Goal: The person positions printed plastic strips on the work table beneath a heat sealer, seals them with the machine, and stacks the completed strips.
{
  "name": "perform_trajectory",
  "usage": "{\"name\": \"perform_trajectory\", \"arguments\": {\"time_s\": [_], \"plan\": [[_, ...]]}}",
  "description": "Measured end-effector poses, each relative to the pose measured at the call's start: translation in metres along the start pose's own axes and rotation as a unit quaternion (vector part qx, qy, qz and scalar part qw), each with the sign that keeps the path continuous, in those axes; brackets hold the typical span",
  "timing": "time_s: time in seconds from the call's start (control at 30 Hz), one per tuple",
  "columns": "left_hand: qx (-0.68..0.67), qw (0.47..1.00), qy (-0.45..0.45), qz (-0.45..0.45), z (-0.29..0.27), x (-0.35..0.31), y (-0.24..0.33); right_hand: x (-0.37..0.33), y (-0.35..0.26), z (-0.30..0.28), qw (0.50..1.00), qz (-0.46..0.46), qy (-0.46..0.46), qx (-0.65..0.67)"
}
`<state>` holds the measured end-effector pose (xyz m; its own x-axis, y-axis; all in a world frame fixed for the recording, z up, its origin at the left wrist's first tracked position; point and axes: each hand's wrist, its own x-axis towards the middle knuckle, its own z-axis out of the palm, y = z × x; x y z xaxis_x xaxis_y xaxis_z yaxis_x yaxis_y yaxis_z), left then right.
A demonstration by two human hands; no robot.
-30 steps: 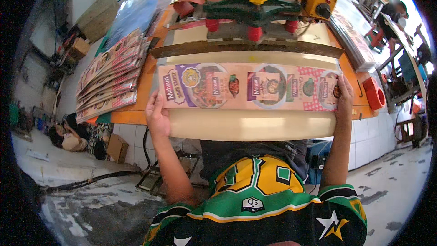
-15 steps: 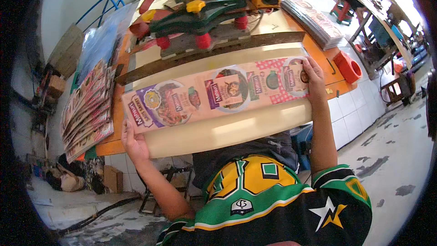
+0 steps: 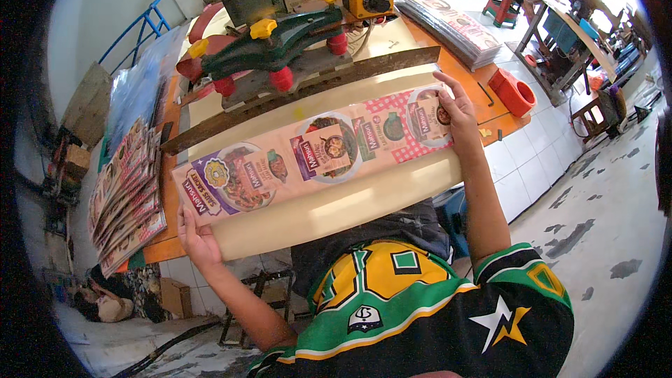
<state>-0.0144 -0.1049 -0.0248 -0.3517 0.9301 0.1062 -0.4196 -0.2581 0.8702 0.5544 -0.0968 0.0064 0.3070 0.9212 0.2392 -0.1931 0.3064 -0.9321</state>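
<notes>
Obliquely set: note long printed strip (image 3: 322, 147) flat over cream-coloured surface (image 3: 343, 199) on the bench (image 3: 502, 124), just on the near side of dark metal bar (image 3: 392, 63). Runs with long axis sloping across the view, lower at left, higher at right, nearly parallel to the bar. Points checked end toward right hand (image 3: 458, 113), purple-trimmed end toward left hand (image 3: 201, 241).

Labels: note maroon panels repeated along the length, with bold pale lettering, mostly turned crosswise to the long axis. See also a green panel right of the middle and a yellow badge on purple at the left end. Cannot make out the smallest print.

Looks peach-pink overall, smooth, faintly glossy, with straight edges. Shows three round dishes of food spaced along it; carries red-and-white checks around the right-hand one.

Hands: left at the lower left corner, fingers lightly bent; right on the far right end, fingers partly spread. Cannot tell whether pinching the strip or only resting against it.

Further left on the bench: see fanned stack of similar printed pieces (image 3: 129, 199), well apart from the bar.
</notes>
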Motion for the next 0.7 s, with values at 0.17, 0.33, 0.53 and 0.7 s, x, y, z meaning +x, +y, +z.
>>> {"name": "perform_trajectory", "arguments": {"time_s": [0.17, 0.33, 0.53, 0.7], "plan": [[-0.012, 1.000, -0.013, 0.001, -0.009, 0.005, -0.003, 0.003, 0.006, -0.004, 0.999, -0.019, 0.032, 0.006], [-0.014, 1.000, -0.016, -0.004, 0.001, -0.001, 0.000, 0.003, 0.006, -0.002, 0.999, -0.015, 0.029, 0.008], [-0.016, 1.000, -0.014, -0.004, 0.007, -0.001, 0.003, 0.005, 0.009, -0.017, 1.000, 0.013, 0.021, 0.014], [-0.012, 1.000, -0.001, -0.005, 0.002, -0.001, 0.002, 0.007, 0.015, -0.023, 1.000, 0.012, 0.014, 0.014]]}}
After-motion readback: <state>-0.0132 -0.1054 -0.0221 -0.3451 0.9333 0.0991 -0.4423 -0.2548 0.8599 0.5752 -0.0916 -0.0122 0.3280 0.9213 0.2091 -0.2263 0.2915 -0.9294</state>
